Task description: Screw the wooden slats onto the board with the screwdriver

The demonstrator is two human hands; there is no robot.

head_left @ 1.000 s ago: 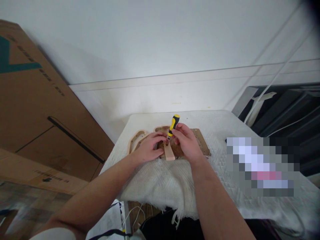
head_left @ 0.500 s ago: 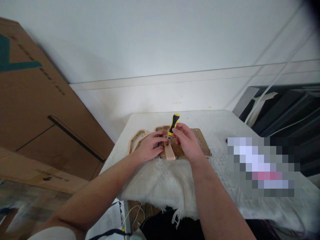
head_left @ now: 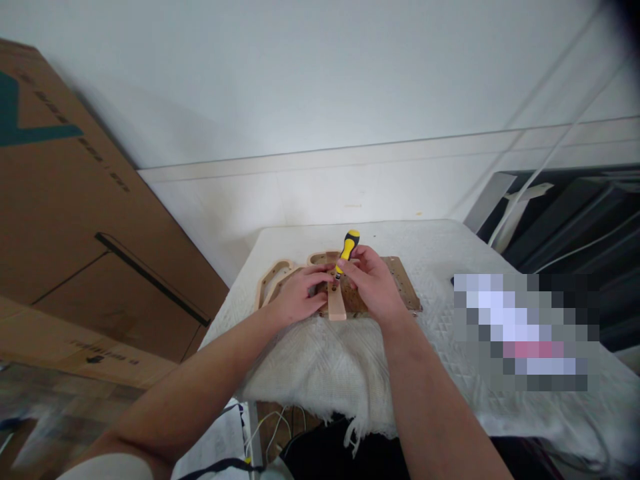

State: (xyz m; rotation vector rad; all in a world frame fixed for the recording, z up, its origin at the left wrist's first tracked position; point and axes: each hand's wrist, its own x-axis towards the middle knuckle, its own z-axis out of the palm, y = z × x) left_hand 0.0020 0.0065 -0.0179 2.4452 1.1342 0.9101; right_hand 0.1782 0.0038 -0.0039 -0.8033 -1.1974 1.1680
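My right hand [head_left: 373, 287] pinches a yellow and black screwdriver [head_left: 347, 248] held almost upright, its tip down on a pale wooden strip [head_left: 337, 304]. The strip lies on a brown wooden board [head_left: 403, 283] with rows of holes. My left hand [head_left: 300, 293] rests beside the screwdriver tip, fingers curled on the strip and board, holding them down. A light wooden frame piece [head_left: 273, 275] lies just left of my left hand.
The pieces lie on a table covered with a white cloth [head_left: 320, 363] with a frayed front edge. A large cardboard box [head_left: 70, 220] leans at the left. Dark framed panels [head_left: 565, 220] stand at the right. A blurred patch [head_left: 520, 330] covers part of the table's right side.
Almost nothing has moved. The screwdriver handle has tilted and turned slightly between my right fingers, and the wooden strip has shifted a little.
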